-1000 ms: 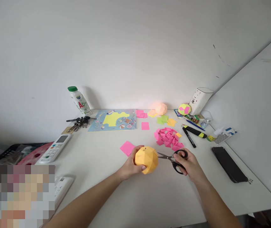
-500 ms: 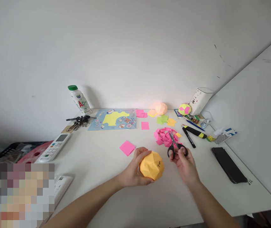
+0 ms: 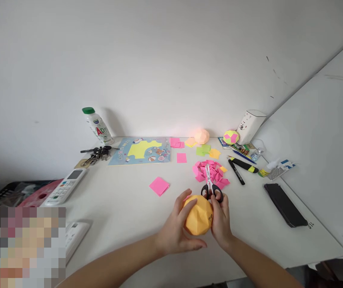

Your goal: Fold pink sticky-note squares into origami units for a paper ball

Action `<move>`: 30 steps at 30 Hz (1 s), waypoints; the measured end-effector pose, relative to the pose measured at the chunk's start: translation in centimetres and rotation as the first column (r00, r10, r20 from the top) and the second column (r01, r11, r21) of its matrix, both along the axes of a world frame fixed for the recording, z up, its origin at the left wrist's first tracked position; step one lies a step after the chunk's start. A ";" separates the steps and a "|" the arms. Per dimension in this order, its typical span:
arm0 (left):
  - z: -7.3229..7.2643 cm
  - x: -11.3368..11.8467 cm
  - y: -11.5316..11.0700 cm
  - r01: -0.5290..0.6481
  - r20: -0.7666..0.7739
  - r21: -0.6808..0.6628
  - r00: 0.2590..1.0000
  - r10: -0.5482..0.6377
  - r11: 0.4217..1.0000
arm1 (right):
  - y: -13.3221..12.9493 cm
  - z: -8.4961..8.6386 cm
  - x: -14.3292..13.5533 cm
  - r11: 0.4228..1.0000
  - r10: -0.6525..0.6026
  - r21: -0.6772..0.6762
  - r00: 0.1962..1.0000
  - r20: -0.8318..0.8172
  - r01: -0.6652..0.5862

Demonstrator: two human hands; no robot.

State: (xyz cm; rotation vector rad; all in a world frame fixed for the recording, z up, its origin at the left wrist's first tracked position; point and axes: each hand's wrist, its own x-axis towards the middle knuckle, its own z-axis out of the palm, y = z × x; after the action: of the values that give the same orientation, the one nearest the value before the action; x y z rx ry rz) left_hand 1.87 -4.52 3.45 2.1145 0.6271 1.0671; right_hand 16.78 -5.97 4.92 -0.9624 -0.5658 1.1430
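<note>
An orange faceted paper ball (image 3: 197, 216), with small dark writing on its right side, rests against my left hand (image 3: 177, 226), whose fingers curve around its left side. My right hand (image 3: 221, 222) holds black-handled scissors (image 3: 209, 186) by the finger loops and touches the ball's right side. The scissor blades point away from me, slightly apart, over a heap of folded pink paper pieces (image 3: 203, 170). A small stack of pink squares (image 3: 159, 186) lies to the left of the ball.
Behind are a puzzle sheet (image 3: 120, 156), sticky notes (image 3: 203, 150), a glowing ball (image 3: 201, 137) and a yellow-pink ball (image 3: 231, 137). A marker (image 3: 236, 172), cutter (image 3: 245, 164) and black case (image 3: 285, 205) lie right; a bottle (image 3: 99, 128) and remote (image 3: 66, 186) stand and lie left.
My right hand has moved left with the scissors and now touches the orange ball. The ball has turned slightly and shifted right and nearer to me. The view has shifted a little.
</note>
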 end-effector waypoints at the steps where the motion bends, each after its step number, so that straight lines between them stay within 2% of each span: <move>1: 0.0 0.1 -0.1 -0.032 -0.013 0.012 0.999 0.032 0.999 | 0.0 -0.2 -0.2 1.000 -0.005 0.006 1.000 0.006 0.005; 4: 0.1 0.1 -0.2 -0.073 -0.031 0.042 0.997 0.074 0.996 | -0.1 -0.7 -0.5 1.000 -0.017 0.012 0.999 0.038 0.017; 11: 0.1 -0.1 0.0 -0.037 -0.003 0.037 0.999 0.037 0.999 | 0.1 -0.7 -0.5 0.999 -0.032 -0.011 0.994 0.109 0.033; 14: 0.0 -0.2 0.3 -0.004 0.083 -0.058 0.996 0.009 0.998 | 0.2 -0.6 -0.3 0.999 -0.005 -0.036 0.990 0.138 0.010; 16: -0.1 -0.4 0.7 0.073 0.195 -0.215 0.980 -0.031 0.974 | 0.2 -0.5 0.0 0.998 0.035 -0.054 0.986 0.162 -0.027; 17: -0.2 -0.5 1.0 0.141 0.261 -0.325 0.964 -0.055 0.935 | 0.3 -0.4 0.1 0.997 0.055 -0.056 0.983 0.174 -0.046; 18: -0.3 -0.7 1.2 0.232 0.334 -0.450 0.939 -0.078 0.863 | 0.4 -0.3 0.4 0.997 0.066 -0.054 0.979 0.191 -0.057; 20: -0.5 -0.9 1.7 0.408 0.482 -0.644 0.873 -0.070 0.648 | 0.8 -0.2 1.2 0.996 0.073 -0.062 0.966 0.246 -0.060; 23: -0.8 -1.3 2.1 0.574 0.617 -0.737 0.787 0.008 0.358 | 2.2 0.0 4.0 0.993 0.052 -0.114 0.897 0.439 -0.002; 24: -0.9 -1.3 2.2 0.610 0.637 -0.743 0.770 0.015 0.276 | 2.9 0.0 5.3 0.993 0.007 -0.106 0.846 0.534 0.059; 25: -1.0 -1.4 2.2 0.639 0.654 -0.741 0.756 0.008 0.208 | 3.6 0.1 6.8 0.986 -0.066 -0.076 0.761 0.646 0.149; 26: -1.1 -1.4 2.3 0.662 0.672 -0.729 0.741 -0.004 0.172 | 4.3 0.1 8.5 0.966 -0.183 0.018 0.631 0.754 0.258; 27: -1.1 -1.5 2.3 0.681 0.689 -0.712 0.725 -0.018 0.173 | 4.9 0.1 10.1 0.932 -0.294 0.138 0.479 0.827 0.335; 28: -1.2 -1.6 2.4 0.690 0.701 -0.694 0.713 -0.029 0.205 | 5.5 0.1 11.7 0.896 -0.367 0.242 0.317 0.875 0.371; 30: -1.3 -1.7 2.6 0.677 0.701 -0.670 0.712 -0.042 0.305 | 6.4 -0.1 14.6 0.882 -0.345 0.314 0.028 0.938 0.352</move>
State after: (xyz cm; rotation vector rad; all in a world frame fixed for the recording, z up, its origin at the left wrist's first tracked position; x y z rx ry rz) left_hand 0.17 -1.89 2.17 0.7649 0.2264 0.7061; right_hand 31.41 0.44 4.83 -1.7439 -1.3089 -0.2052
